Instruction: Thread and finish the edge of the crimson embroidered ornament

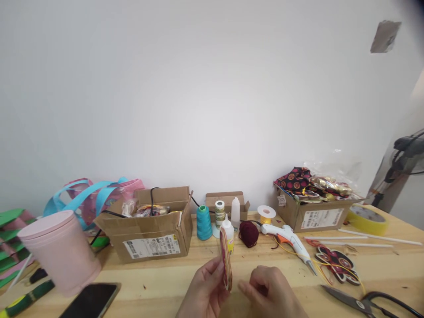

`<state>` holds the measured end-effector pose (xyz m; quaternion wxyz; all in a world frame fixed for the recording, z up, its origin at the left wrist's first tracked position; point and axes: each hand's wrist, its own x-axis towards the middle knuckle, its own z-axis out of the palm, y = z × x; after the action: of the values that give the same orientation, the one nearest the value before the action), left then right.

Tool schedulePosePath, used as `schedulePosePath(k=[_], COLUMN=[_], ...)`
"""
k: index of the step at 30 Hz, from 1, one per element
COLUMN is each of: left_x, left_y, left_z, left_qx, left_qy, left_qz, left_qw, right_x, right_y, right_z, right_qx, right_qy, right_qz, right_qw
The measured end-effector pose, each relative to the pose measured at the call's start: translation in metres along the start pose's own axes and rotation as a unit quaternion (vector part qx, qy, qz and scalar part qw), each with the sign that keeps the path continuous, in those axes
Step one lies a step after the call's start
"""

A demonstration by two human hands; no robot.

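Observation:
My left hand (205, 289) holds a flat patterned craft piece (225, 258) upright and edge-on, low in the middle of the wooden table (165, 274). My right hand (270, 293) hovers just right of the piece with its fingers curled loosely, and I cannot tell whether it touches the piece. Directly behind the piece stands a small white glue bottle (228, 234). A dark red ball of yarn (249, 234) lies beside that bottle.
White glue gun (288, 240), scissors (367, 302) and a flower-shaped cutout (336, 263) lie right. Cardboard boxes (149, 240) (318, 216) flank a teal thread cone (204, 223). Pink cylindrical container (59, 251) and phone (91, 300) sit left. Yellow tape roll (367, 218) far right.

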<state>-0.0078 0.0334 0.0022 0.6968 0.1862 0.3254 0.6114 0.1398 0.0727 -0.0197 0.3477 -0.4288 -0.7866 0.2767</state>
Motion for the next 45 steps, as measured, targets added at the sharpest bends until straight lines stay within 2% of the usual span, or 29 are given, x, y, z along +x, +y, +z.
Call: schedulePosePath(k=[8, 12, 16, 19, 22, 25, 28, 30, 33, 38, 45], left_x=[0.0, 0.002, 0.0, -0.001, 0.001, 0.007, 0.011, 0.011, 0.011, 0.015, 0.015], left_y=[-0.004, -0.007, -0.009, -0.011, -0.014, -0.019, -0.022, -0.022, -0.023, -0.029, -0.035], left_z=[-0.003, -0.006, 0.001, 0.006, 0.003, -0.005, -0.011, -0.013, -0.016, -0.03, -0.036], left_qx=[-0.042, -0.044, -0.041, -0.029, -0.003, 0.055, 0.102, 0.091, 0.037, 0.022, 0.026], left_qy=[0.003, -0.007, -0.046, -0.082, -0.096, -0.104, -0.112, -0.112, -0.109, -0.119, -0.161], left_qz=[-0.053, -0.065, -0.064, -0.061, -0.059, -0.031, 0.0, 0.0, -0.048, -0.17, -0.203], left_qw=[0.998, 0.997, 0.996, 0.994, 0.994, 0.993, 0.988, 0.989, 0.992, 0.978, 0.965], right_x=[0.002, -0.001, -0.003, -0.005, -0.007, -0.01, -0.011, -0.011, -0.009, -0.003, -0.002], right_y=[-0.003, -0.007, -0.009, -0.008, -0.005, 0.0, 0.003, 0.002, -0.002, -0.011, -0.012], right_z=[-0.005, -0.009, -0.012, -0.011, -0.01, -0.008, -0.008, -0.008, -0.009, -0.009, -0.008], right_qx=[-0.031, -0.015, 0.01, 0.031, 0.072, 0.105, 0.082, 0.08, 0.111, 0.127, 0.17], right_qy=[0.069, 0.064, 0.054, 0.071, 0.081, 0.057, 0.043, 0.032, 0.025, 0.094, 0.115], right_qz=[-0.063, -0.098, -0.139, -0.163, -0.193, -0.178, -0.134, -0.153, -0.209, -0.175, -0.143], right_qw=[0.995, 0.993, 0.989, 0.984, 0.975, 0.977, 0.987, 0.984, 0.971, 0.972, 0.968])
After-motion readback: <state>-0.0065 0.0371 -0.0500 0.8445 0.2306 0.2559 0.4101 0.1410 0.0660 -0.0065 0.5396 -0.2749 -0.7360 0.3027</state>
